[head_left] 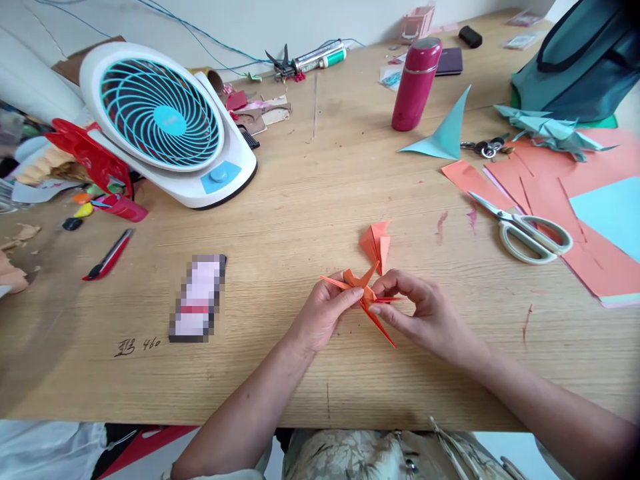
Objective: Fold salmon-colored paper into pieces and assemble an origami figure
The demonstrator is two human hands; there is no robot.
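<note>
Wood-grained tabletop (pixel 300 187) against a whitish wall (pixel 310 20) with thin blue cables (pixel 200 33), in soft, pale light.

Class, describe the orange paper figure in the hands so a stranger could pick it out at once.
Look across the wooden table to its near side, where the left hand and right hand nearly meet. Held between them is the spiky orange paper figure. Unlike the broader folded orange piece just beyond it, it has thin points jutting out several ways.
</note>
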